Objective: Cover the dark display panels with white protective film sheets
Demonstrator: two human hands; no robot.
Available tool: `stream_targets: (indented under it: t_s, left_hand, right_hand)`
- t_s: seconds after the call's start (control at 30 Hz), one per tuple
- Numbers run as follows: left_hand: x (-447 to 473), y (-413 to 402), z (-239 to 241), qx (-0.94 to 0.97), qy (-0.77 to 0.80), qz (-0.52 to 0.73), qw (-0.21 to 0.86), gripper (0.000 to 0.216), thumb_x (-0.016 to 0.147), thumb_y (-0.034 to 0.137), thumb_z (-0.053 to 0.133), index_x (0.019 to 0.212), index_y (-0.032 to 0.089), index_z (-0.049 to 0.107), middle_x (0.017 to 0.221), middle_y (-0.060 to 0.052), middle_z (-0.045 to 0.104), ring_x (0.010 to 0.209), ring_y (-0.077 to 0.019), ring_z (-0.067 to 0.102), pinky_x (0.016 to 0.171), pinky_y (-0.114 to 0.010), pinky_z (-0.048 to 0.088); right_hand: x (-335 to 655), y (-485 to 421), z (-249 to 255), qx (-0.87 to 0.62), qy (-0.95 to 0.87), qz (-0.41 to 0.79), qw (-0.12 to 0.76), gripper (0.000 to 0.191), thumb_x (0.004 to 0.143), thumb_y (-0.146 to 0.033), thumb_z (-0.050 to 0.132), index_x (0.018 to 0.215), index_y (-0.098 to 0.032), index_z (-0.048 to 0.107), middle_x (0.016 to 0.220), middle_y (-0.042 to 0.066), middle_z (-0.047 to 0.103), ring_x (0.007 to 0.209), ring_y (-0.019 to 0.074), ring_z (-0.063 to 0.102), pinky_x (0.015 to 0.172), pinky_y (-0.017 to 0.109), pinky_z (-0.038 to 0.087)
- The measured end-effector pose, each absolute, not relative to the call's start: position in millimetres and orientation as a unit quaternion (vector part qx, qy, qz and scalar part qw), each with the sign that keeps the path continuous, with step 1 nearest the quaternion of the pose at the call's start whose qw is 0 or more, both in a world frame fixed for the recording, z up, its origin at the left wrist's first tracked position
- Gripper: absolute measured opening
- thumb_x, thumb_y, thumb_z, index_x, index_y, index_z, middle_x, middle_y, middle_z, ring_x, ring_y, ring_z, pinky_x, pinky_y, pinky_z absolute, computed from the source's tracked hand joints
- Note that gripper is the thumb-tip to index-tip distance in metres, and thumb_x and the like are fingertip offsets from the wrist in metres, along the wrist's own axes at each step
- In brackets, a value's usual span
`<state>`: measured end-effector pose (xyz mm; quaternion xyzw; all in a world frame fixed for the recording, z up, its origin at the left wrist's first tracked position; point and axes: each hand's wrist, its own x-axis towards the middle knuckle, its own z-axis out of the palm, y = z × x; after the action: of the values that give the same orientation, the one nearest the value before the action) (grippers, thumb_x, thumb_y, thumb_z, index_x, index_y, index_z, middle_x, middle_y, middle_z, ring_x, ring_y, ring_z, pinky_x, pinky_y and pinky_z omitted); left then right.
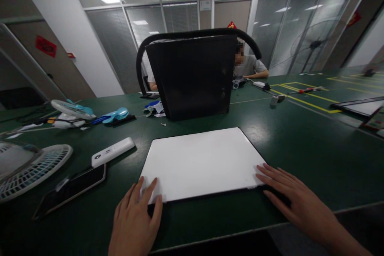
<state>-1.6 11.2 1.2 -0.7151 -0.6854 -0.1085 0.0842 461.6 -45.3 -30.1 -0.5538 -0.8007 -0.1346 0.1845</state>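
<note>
Left hand: the bare left hand [135, 220] lies palm down at the near left corner of the panel, thumb and fingers spread apart, some fingertips resting on the white surface.
Right hand: the bare right hand [297, 200] reaches in palm down, its thumb apart from the fingers, the fingertips on the panel's near right corner.
White panel: a flat, rectangular white panel with a thin dark edge [201, 164] lies between the two hands and stretches away beyond their fingertips.
Table: a dark green, smooth-topped table [315, 148] lies under the panel and hands; yellow tape lines [318, 106] mark it far beyond the right fingers.
Black board: a large, upright black rectangular board [198, 76] stands beyond the panel, well ahead of both sets of fingers, with a thick black tube [192, 34] arching over its top.
Phone: a dark, glossy slab like a phone with a pale rim [75, 188] lies left of the left fingers.
White device: an oblong white device with dark round marks [113, 153] lies just beyond it, ahead and left of those fingers.
Fan: a white round fan grille [57, 160] sits farther left of them.
Person: someone in a grey top [252, 66] sits far beyond the right fingers, partly hidden by the board.
</note>
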Motion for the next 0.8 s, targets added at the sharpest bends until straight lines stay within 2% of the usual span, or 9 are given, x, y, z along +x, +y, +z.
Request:
stream_targets:
  t_s: [0.2, 0.4, 0.5, 0.6, 0.8]
  left_hand:
    - [-0.5, 8.9, 3.7, -0.714, -0.683, -0.128, 0.086, 0.060, 0.101, 0.048, 0.034, 0.146, 0.025, 0.067, 0.159, -0.014, 0.058, 0.145, -0.0376, 0.054, 0.118, -0.057, 0.045]
    - [1.0, 6.6, 7.2, -0.695, -0.692, -0.171, 0.095, 0.064, 0.101, 0.051, 0.034, 0.147, 0.018, 0.065, 0.155, -0.019, 0.059, 0.138, -0.0392, 0.059, 0.114, -0.059, 0.049]
    - [0.1, 6.8, 7.0, -0.689, -0.695, -0.181, 0.097, 0.066, 0.101, 0.052, 0.033, 0.146, 0.016, 0.065, 0.154, -0.020, 0.060, 0.136, -0.0404, 0.061, 0.112, -0.061, 0.050]
    - [-1.8, 8.1, 5.0, -0.705, -0.681, -0.177, 0.089, 0.064, 0.101, 0.051, 0.035, 0.143, 0.016, 0.068, 0.153, -0.018, 0.062, 0.138, -0.0393, 0.060, 0.115, -0.060, 0.048]
    - [-4.9, 10.7, 0.9, -0.730, -0.654, -0.178, 0.086, 0.057, 0.099, 0.049, 0.039, 0.134, 0.021, 0.076, 0.151, -0.012, 0.066, 0.142, -0.0373, 0.058, 0.120, -0.058, 0.045]
  right_hand:
    - [460.4, -45.7, -31.3, -0.558, -0.792, -0.126, 0.215, 0.056, 0.108, -0.044, 0.050, 0.163, -0.038, 0.040, 0.163, -0.001, 0.047, 0.148, 0.0281, 0.049, 0.114, 0.063, 0.053]
    - [455.8, -51.1, -38.9, -0.660, -0.665, -0.141, 0.319, 0.049, 0.109, -0.055, 0.045, 0.145, -0.026, 0.060, 0.147, 0.007, 0.064, 0.134, 0.0306, 0.062, 0.108, 0.061, 0.059]
    - [454.8, -51.1, -43.6, -0.698, -0.630, -0.126, 0.317, 0.058, 0.108, -0.062, 0.041, 0.144, -0.021, 0.061, 0.145, 0.011, 0.065, 0.131, 0.0329, 0.064, 0.110, 0.062, 0.057]
    - [455.5, -50.5, -48.1, -0.712, -0.627, -0.113, 0.294, 0.063, 0.106, -0.065, 0.039, 0.148, -0.022, 0.060, 0.146, 0.011, 0.065, 0.133, 0.0363, 0.063, 0.109, 0.063, 0.057]
    - [456.1, -50.3, -47.9, -0.704, -0.638, -0.109, 0.291, 0.059, 0.107, -0.063, 0.040, 0.145, -0.024, 0.064, 0.143, 0.008, 0.067, 0.134, 0.0347, 0.063, 0.112, 0.062, 0.055]
